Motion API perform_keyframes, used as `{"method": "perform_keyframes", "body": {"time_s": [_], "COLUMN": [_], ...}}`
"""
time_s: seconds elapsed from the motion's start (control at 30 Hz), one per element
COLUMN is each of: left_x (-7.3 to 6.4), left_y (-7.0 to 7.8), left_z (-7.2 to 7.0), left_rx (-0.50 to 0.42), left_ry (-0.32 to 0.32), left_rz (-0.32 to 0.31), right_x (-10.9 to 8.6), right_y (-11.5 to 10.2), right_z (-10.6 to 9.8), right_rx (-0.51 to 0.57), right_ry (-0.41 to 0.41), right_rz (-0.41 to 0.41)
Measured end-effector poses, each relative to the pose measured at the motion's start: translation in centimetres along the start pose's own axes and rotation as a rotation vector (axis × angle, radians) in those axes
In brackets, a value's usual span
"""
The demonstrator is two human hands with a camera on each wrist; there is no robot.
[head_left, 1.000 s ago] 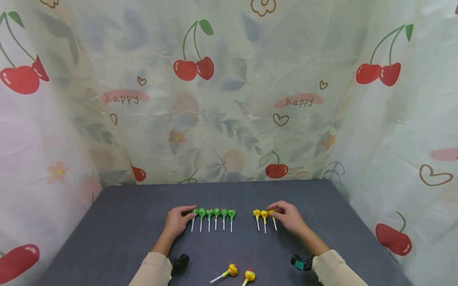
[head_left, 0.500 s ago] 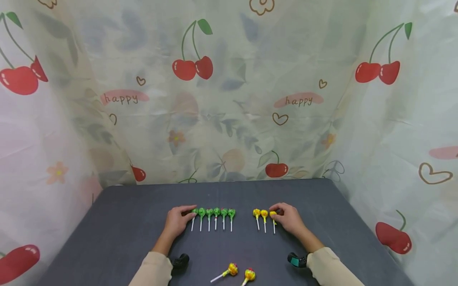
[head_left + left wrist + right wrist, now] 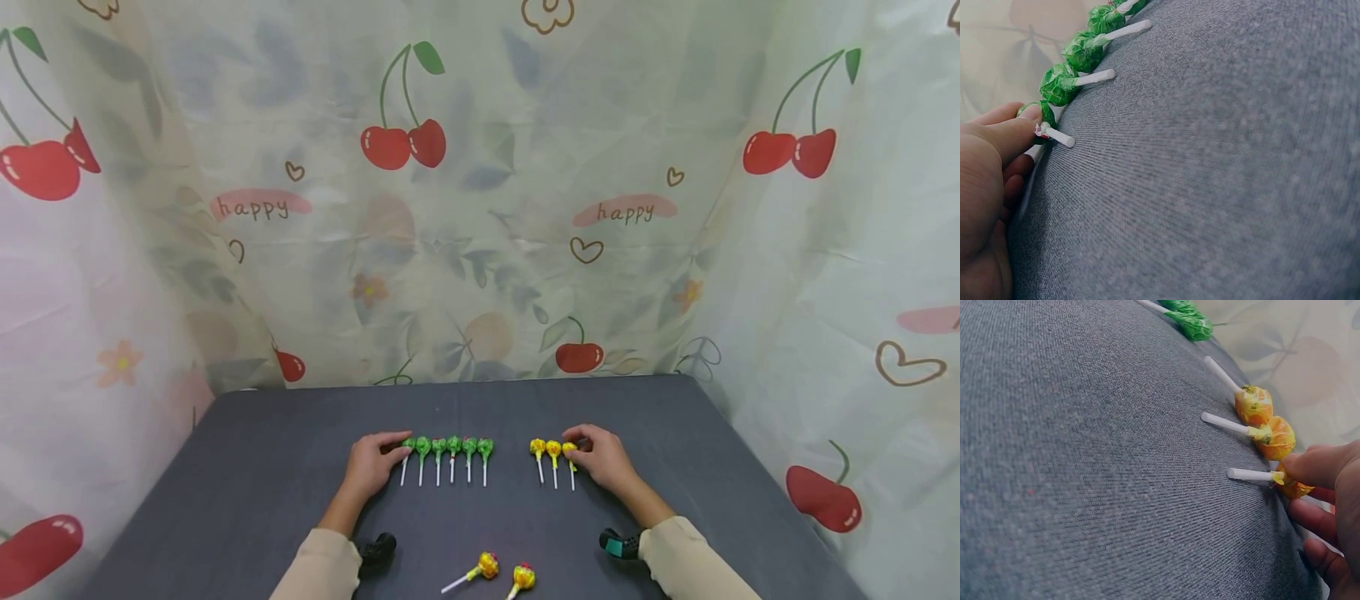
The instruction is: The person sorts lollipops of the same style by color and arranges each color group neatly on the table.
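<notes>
A row of several green lollipops (image 3: 453, 446) lies on the dark cloth, sticks toward me. My left hand (image 3: 371, 463) pinches the head of the leftmost green lollipop (image 3: 1047, 120) between thumb and fingers. To the right lie three yellow lollipops in a second row; the left one (image 3: 537, 447) and the middle one (image 3: 553, 450) lie untouched. My right hand (image 3: 606, 458) pinches the head of the rightmost yellow lollipop (image 3: 1297, 485), its stick pointing toward me. In the right wrist view the thumb covers part of that head.
Two more yellow lollipops lie near the front edge, one tilted (image 3: 487, 566) and one partly cut off by the frame (image 3: 523, 577). Grey cloth (image 3: 300, 467) covers the table. A printed curtain (image 3: 465, 208) stands behind it and at both sides.
My right hand has straightened the rightmost yellow lollipop and shifted it slightly left, closer to the middle one. The left hand has stayed at the green row's left end.
</notes>
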State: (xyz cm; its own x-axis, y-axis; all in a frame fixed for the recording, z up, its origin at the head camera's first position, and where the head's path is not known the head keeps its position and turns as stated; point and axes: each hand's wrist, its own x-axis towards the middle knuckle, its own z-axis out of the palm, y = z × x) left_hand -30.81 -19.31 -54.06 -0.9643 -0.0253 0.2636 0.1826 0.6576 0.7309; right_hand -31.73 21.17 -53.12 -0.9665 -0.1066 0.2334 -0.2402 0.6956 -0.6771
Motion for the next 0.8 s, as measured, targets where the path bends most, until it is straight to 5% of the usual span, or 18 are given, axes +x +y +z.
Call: {"method": "perform_keyframes", "body": {"time_s": [0.8], "left_x": [0.01], "left_y": [0.04], "left_z": [-0.02], "left_rx": [0.001], "left_ry": [-0.005], "left_rz": [0.000], "right_x": [-0.06], "right_y": [0.51], "right_z": [-0.25], "right_rx": [0.017], "right_ry": [0.019], "right_rz": [0.028]}}
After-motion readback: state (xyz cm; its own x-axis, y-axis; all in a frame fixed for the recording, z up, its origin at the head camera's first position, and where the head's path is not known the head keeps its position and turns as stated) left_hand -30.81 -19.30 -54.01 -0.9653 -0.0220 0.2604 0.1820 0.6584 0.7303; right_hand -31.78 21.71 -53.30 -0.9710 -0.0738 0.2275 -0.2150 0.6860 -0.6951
